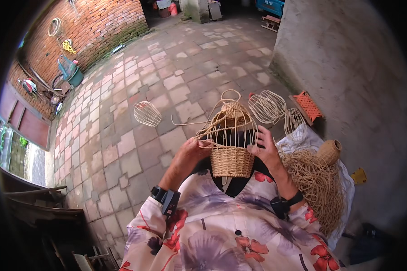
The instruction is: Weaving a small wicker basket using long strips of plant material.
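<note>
Wicker basket (pixel 232 163): L hand (pixel 195 149) clamped on strand (pixel 211 129), R hand (pixel 266 148) on ribs (pixel 256 128); contents, if any, unclear w/ this view.

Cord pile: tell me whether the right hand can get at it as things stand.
Probably yes. The cord pile lies close by, just right of that forearm, and most of it is uncovered. The right hand is at the basket, though, so it would likely have to leave that first.
</note>
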The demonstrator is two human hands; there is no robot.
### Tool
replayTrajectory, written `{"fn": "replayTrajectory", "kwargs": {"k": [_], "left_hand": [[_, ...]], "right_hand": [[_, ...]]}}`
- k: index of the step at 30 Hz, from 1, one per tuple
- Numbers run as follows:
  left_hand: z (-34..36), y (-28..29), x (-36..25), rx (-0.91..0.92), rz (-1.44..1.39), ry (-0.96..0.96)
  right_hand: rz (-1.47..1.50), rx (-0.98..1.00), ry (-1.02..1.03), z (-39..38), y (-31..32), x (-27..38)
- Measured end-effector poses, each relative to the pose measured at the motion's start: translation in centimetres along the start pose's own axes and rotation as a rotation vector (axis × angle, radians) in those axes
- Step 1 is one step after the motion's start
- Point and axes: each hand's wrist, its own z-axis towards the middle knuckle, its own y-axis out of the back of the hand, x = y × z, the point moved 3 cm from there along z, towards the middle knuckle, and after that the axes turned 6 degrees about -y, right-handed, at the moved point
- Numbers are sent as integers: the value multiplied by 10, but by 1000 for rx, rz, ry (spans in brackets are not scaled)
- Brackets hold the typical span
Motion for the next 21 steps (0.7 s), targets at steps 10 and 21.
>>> {"fn": "replayTrajectory", "kwargs": {"k": [10, 21], "left_hand": [[4, 11, -2, -297, 965, -136], [-61, 191, -74, -880, 1131, -119]], "right_hand": [[-269, -124, 12, 12, -24, -20], [-388, -177, 32, 4, -21, -8]]}}
